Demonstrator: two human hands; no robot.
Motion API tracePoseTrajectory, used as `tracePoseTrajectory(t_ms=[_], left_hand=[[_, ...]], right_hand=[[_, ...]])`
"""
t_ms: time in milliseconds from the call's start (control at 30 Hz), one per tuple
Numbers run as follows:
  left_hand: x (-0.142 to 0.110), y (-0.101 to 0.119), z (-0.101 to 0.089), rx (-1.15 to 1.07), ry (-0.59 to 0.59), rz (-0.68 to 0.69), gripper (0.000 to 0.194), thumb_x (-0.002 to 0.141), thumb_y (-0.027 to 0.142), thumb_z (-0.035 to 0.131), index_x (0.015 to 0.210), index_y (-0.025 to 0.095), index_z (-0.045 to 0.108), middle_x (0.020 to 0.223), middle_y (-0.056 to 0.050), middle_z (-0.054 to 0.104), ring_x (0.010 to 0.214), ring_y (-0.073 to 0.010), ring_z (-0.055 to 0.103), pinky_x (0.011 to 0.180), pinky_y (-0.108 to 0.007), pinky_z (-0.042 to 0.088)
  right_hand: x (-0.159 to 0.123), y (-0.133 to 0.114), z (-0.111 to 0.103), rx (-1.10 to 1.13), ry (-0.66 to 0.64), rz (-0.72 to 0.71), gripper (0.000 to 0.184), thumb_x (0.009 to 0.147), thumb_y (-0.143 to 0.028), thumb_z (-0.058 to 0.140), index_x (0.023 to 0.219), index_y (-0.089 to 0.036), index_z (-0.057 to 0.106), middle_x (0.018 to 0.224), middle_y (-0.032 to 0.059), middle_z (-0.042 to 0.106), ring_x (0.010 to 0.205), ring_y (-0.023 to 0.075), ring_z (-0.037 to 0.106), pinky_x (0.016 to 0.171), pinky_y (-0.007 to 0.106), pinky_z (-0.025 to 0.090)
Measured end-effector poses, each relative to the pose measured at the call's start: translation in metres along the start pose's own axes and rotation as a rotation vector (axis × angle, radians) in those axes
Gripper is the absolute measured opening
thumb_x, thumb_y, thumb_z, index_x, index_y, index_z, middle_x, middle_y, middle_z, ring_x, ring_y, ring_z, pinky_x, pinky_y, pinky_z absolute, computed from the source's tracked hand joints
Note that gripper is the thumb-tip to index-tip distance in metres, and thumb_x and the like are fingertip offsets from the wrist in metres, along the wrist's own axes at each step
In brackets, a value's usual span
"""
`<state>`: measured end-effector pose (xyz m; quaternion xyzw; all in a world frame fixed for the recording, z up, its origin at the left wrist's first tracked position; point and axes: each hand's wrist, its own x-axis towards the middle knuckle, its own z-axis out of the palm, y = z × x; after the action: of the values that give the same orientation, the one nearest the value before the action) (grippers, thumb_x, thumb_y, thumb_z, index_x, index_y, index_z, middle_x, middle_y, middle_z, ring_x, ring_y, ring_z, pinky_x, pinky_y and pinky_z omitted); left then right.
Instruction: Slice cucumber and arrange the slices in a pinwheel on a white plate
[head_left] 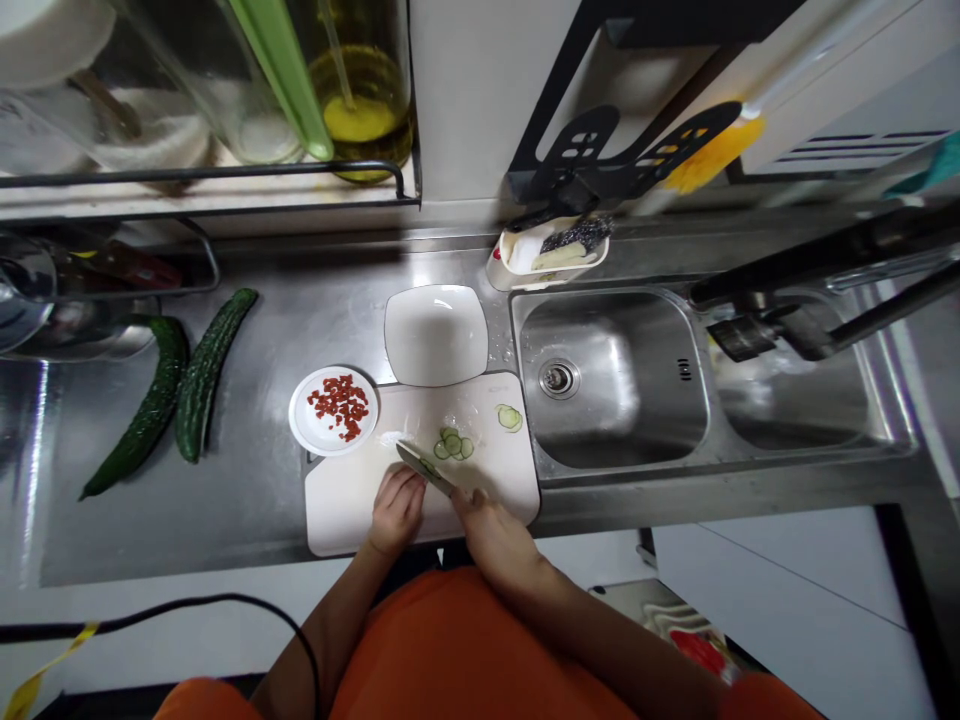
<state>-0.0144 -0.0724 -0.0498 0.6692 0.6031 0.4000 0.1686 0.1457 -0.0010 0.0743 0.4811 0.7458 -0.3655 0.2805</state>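
On a white cutting board (337, 505), my right hand (496, 535) is closed around the handle of a kitchen knife (420, 464). The blade points up and to the left, close against the fingers of my left hand (399, 508). Those fingers are curled down on a piece of cucumber, mostly hidden by the hand and blade; a bit of green shows at the knife. Several thin cucumber slices (453, 445) lie just beyond the blade. A small pile of paler slices (509, 418) sits near the board's right edge.
A white plate with chopped red bits (307, 428) overlaps the board's left corner. Behind stands a square white dish (436, 335). Two whole cucumbers (214, 375) lie left on the steel counter. A sink (615, 380) is at right, a scrap holder (551, 262) behind it.
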Motion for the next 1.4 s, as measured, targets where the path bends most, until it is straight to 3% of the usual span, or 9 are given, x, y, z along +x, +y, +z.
tracePoseTrajectory(t_ms=[500, 800, 933, 1067, 1167, 1267, 1400], left_hand=[[0.002, 0.001, -0.001, -0.020, -0.026, -0.003, 0.022, 0.085, 0.010, 0.054, 0.104, 0.017, 0.063, 0.095, -0.009, 0.066, 0.094, -0.0194, 0.062, 0.086, -0.042, 0.053], [0.006, 0.007, -0.004, -0.008, -0.078, -0.038, 0.021, 0.085, 0.014, 0.055, 0.105, 0.017, 0.061, 0.098, -0.009, 0.066, 0.098, -0.0191, 0.060, 0.089, -0.039, 0.050], [-0.001, 0.001, -0.024, 0.062, -0.011, -0.143, 0.023, 0.085, 0.018, 0.057, 0.108, 0.016, 0.059, 0.101, -0.010, 0.065, 0.099, -0.0189, 0.061, 0.089, -0.037, 0.050], [-0.015, -0.025, -0.062, 0.304, 0.183, -0.295, 0.028, 0.083, 0.025, 0.060, 0.110, 0.016, 0.059, 0.099, -0.009, 0.065, 0.090, -0.0180, 0.062, 0.080, -0.033, 0.050], [-0.020, -0.045, -0.086, 0.461, 0.281, -0.325, 0.029, 0.082, 0.030, 0.062, 0.107, 0.015, 0.061, 0.094, -0.009, 0.066, 0.087, -0.0186, 0.062, 0.078, -0.032, 0.049], [-0.022, -0.057, -0.096, 0.482, 0.301, -0.369, 0.030, 0.082, 0.032, 0.061, 0.107, 0.015, 0.061, 0.094, -0.009, 0.066, 0.086, -0.0184, 0.061, 0.077, -0.031, 0.048], [-0.023, -0.060, -0.096, 0.462, 0.258, -0.461, 0.035, 0.082, 0.036, 0.059, 0.110, 0.014, 0.058, 0.098, -0.010, 0.065, 0.090, -0.0195, 0.061, 0.080, -0.032, 0.047]], right_hand=[[0.023, 0.004, 0.017, 0.021, 0.070, -0.054, 0.037, 0.089, -0.004, 0.029, 0.115, -0.018, 0.052, 0.099, 0.0104, 0.062, 0.083, 0.0184, 0.062, 0.067, 0.027, 0.044], [0.022, 0.005, 0.024, -0.010, 0.151, -0.045, 0.036, 0.089, -0.006, 0.031, 0.115, -0.020, 0.053, 0.096, 0.0084, 0.062, 0.083, 0.0172, 0.061, 0.067, 0.025, 0.044], [0.018, 0.006, 0.020, -0.047, 0.155, -0.035, 0.037, 0.089, -0.006, 0.033, 0.116, -0.020, 0.053, 0.100, 0.0092, 0.061, 0.087, 0.0172, 0.061, 0.067, 0.024, 0.044], [0.014, 0.011, 0.022, -0.100, 0.162, -0.040, 0.043, 0.089, -0.006, 0.032, 0.125, -0.021, 0.049, 0.108, 0.0115, 0.060, 0.081, 0.0172, 0.063, 0.064, 0.024, 0.044], [0.013, 0.016, 0.023, -0.138, 0.200, -0.085, 0.045, 0.089, -0.006, 0.032, 0.129, -0.020, 0.047, 0.115, 0.0135, 0.057, 0.080, 0.0177, 0.063, 0.067, 0.027, 0.045], [0.011, 0.020, 0.022, -0.169, 0.254, -0.151, 0.041, 0.089, -0.008, 0.034, 0.126, -0.019, 0.048, 0.117, 0.0146, 0.055, 0.085, 0.0193, 0.061, 0.074, 0.030, 0.044], [0.010, 0.027, 0.023, -0.204, 0.261, -0.199, 0.039, 0.089, -0.011, 0.037, 0.126, -0.020, 0.047, 0.121, 0.0151, 0.052, 0.094, 0.0217, 0.058, 0.078, 0.031, 0.043]])
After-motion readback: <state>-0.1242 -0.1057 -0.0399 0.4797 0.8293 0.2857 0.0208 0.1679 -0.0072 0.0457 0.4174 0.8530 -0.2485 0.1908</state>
